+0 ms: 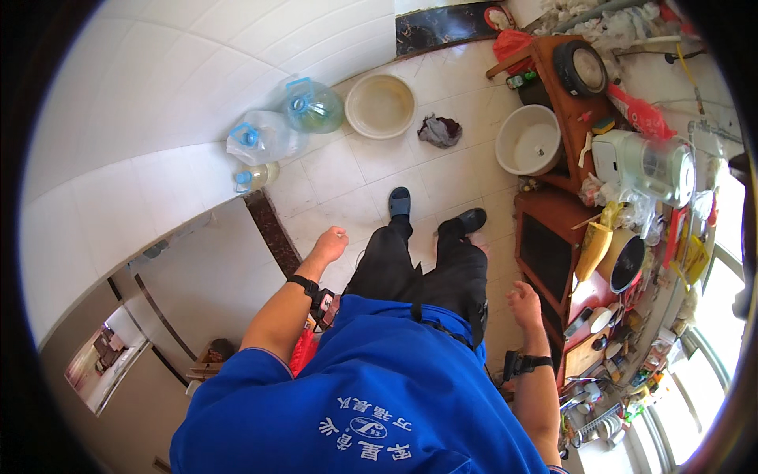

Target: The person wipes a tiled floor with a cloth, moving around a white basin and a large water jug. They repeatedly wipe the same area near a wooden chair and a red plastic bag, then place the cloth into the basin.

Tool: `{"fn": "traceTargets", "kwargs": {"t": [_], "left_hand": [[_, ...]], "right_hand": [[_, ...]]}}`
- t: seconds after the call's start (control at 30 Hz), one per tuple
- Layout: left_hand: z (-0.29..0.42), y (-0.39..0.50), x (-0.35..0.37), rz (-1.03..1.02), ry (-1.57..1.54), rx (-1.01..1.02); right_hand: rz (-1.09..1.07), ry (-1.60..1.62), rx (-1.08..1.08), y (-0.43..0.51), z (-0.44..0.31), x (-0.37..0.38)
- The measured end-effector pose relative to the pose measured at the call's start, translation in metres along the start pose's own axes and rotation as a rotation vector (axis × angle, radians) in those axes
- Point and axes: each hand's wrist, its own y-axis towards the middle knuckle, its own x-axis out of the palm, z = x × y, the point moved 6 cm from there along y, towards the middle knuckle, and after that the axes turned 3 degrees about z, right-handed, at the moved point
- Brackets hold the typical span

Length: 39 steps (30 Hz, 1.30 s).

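Note:
My left hand hangs above the tiled floor with fingers loosely bent and nothing visible in it. It is nearest to a dark marble-look threshold. On the other side, my right hand hangs empty, fingers slightly apart, beside the reddish-brown cabinet. Both wrists wear black straps with small devices. On the floor ahead of my slippers lies a crumpled grey and dark cloth. A cream basin stands to its left and a white bucket to its right.
Large plastic water bottles stand against the white wall. On the cabinet side are a pale countertop appliance, a pot, a cutting board and a dish rack. A black round pan rests on a wooden stand.

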Motion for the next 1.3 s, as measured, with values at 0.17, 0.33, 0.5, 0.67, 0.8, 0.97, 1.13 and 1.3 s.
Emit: {"fn": "traceTargets", "kwargs": {"t": [0.17,0.33,0.5,0.67,0.8,0.97,1.13,1.3], "left_hand": [[0.047,-0.015,0.014,0.017,-0.034,0.070],[0.097,-0.017,0.026,0.049,-0.051,0.081],[0.160,-0.008,0.047,0.137,-0.117,0.189],[0.202,-0.028,0.086,0.161,-0.197,0.131],[0.229,-0.021,0.149,0.062,-0.207,0.084],[0.249,0.038,0.241,-0.129,-0.284,0.058],[0.230,0.099,0.294,-0.205,-0.359,-0.024],[0.181,0.130,0.318,-0.199,-0.461,-0.134]], "right_hand": [[-0.005,-0.081,-0.096,0.030,0.007,-0.012],[0.009,-0.128,-0.216,0.057,-0.019,-0.039],[-0.086,-0.175,-0.236,0.106,-0.035,-0.048],[-0.249,-0.327,-0.157,0.191,-0.021,-0.037],[-0.310,-0.357,-0.110,0.273,-0.027,-0.031],[-0.205,-0.397,-0.026,0.413,-0.028,0.005],[0.246,0.063,0.187,0.566,0.008,0.009],[0.341,0.319,0.338,0.635,0.020,-0.010]]}}
